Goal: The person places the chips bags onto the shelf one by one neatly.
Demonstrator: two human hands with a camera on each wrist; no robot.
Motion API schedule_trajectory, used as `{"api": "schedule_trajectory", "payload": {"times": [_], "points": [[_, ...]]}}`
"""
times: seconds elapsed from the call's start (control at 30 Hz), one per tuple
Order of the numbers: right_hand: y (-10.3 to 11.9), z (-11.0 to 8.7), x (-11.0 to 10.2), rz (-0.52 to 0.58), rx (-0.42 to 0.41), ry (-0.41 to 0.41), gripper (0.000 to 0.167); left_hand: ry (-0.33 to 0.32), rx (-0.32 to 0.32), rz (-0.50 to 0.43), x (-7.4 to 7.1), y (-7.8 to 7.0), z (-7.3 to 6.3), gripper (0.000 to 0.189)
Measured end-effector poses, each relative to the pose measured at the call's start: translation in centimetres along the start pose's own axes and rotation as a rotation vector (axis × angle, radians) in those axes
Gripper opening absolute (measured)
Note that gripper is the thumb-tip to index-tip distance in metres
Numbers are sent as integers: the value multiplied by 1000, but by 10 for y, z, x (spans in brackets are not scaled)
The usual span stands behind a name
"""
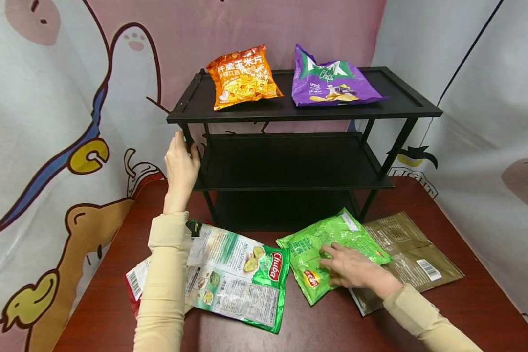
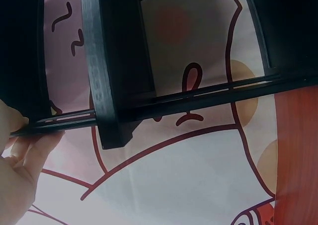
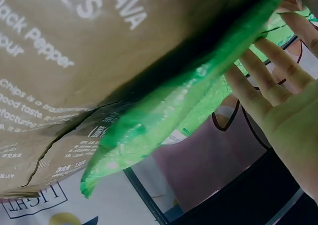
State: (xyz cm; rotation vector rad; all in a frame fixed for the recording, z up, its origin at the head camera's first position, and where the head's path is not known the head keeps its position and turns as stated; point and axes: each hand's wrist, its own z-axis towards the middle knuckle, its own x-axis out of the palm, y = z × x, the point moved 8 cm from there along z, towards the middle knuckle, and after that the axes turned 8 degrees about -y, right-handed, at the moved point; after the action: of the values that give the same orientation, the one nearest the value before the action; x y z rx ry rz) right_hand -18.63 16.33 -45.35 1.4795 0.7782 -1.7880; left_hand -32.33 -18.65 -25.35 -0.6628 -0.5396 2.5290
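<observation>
Head view: green bag (image 1: 334,231) beneath right hand (image 1: 351,268); fingertips (image 1: 327,263) over its middle

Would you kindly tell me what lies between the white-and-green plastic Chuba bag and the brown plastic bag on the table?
In the head view, a bright green plastic bag, under the right hand.

Head view overlooks the rack (image 1: 286,161); left wrist shows it close-up.
</observation>
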Motion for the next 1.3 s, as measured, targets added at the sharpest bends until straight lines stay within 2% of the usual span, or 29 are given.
{"api": "schedule_trajectory", "payload": {"times": [0.2,0.33,0.53,0.73,1.0,1.17,1.3], "points": [[3,-1,-5,-29,-60,-68,25,10,-3,5,0,0,0,20],[1,0,-10,-17,-61,-105,18,11,0,1,1,0,0,20],[-1,3,-28,19,-49,-227,13,7,1,-6,1,1,0,21],[-8,4,-45,19,30,-333,9,5,11,0,1,1,0,22],[-17,7,-64,52,136,-414,14,10,7,1,1,1,0,21],[-20,13,-79,45,173,-435,14,15,3,1,1,1,0,22],[-23,19,-93,113,234,-397,14,13,2,0,1,1,0,23]]}}
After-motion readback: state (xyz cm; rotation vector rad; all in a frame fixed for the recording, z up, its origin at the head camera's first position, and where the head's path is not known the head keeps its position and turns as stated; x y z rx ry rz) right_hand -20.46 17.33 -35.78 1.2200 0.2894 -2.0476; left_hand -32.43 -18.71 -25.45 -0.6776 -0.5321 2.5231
